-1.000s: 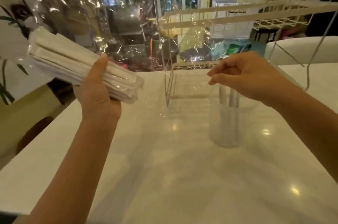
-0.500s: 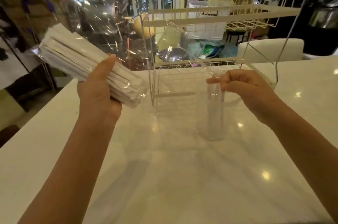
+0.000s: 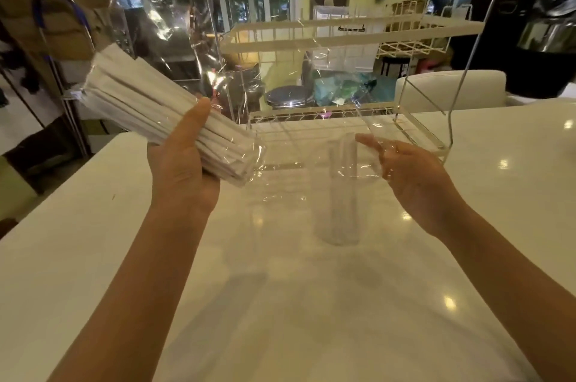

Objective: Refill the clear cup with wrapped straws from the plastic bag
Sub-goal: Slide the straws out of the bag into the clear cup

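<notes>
While the left hand (image 3: 182, 163) grips the bagged bundle of wrapped straws (image 3: 162, 120) above the white counter (image 3: 311, 319), the right hand (image 3: 405, 169) — fingers loosely spread, apparently touching the film — nears the clear cup (image 3: 341, 191); tilting the plastic bag (image 3: 280, 95) mouth-down over the cup should help — wire rack (image 3: 343, 35) behind.

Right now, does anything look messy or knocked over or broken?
Nothing stands out. The clear cup stands upright on the white table with a few wrapped straws inside. The left hand grips the bag of straws, tilted but closed around them. The right hand is beside the cup's rim. Nothing looks spilled.
</notes>
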